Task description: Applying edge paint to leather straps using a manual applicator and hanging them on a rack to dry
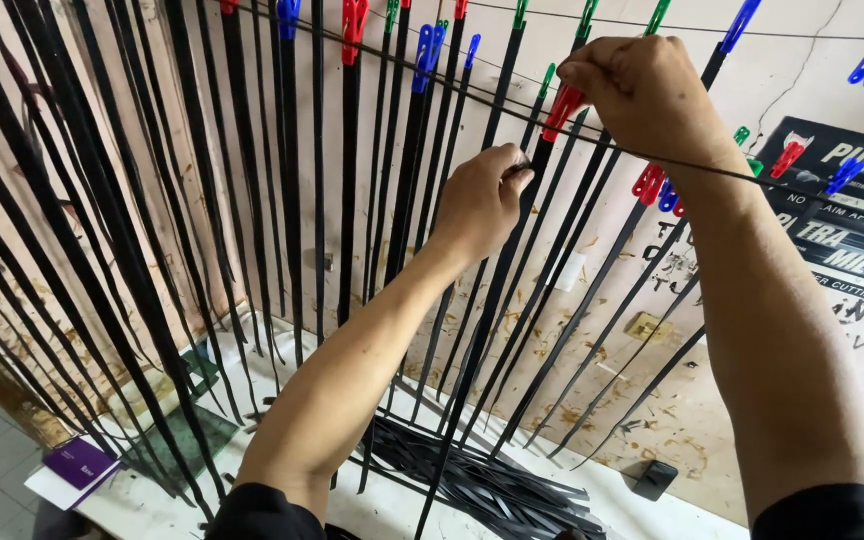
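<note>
My right hand (644, 92) pinches a red clothes peg (562, 108) on a thin black line (712, 170) strung across the wall. Just below it, my left hand (479, 200) grips the top of a long black strip (487, 310) that hangs down from the peg. Several more black strips (282, 180) hang in rows from red, blue and green pegs to the left and right.
A pile of loose black strips (492, 480) lies on the white table (632, 500) below. A purple booklet (77, 463) and a green sheet (192, 430) sit at the table's left end. A small black object (655, 478) lies at the right. A stained wall with a dark sign (852, 230) stands behind.
</note>
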